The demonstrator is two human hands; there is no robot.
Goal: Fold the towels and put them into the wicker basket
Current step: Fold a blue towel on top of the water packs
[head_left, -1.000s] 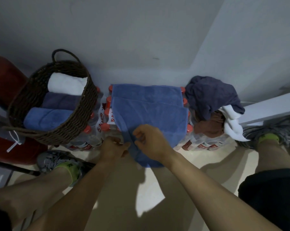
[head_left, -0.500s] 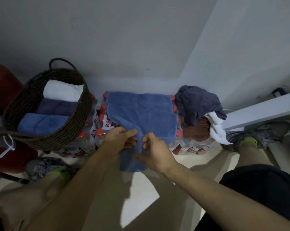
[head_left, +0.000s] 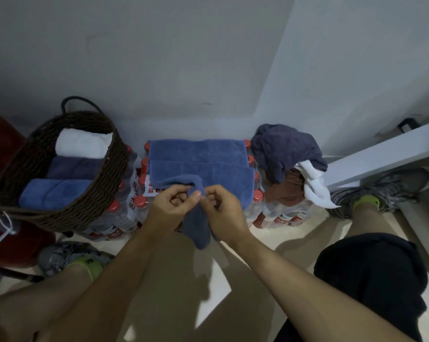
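Note:
A blue towel [head_left: 203,161] lies partly folded on top of packs of water bottles [head_left: 134,193], its near end hanging down over the front. My left hand [head_left: 170,206] and my right hand [head_left: 219,208] are close together at the towel's near edge, and both pinch a raised fold of it. To the left stands the brown wicker basket [head_left: 104,193], holding a white, a dark purple and a blue rolled towel. A heap of unfolded towels [head_left: 289,164], dark grey, brown and white, sits on the bottle packs to the right.
The grey wall rises straight behind the bottle packs. A white ledge [head_left: 381,156] juts in from the right. A red object [head_left: 1,149] stands at the far left. My shoes [head_left: 70,257] and legs flank the floor in front.
Both hands have come together and lifted the towel's near left edge into a raised fold. The hanging part of the towel looks narrower than before.

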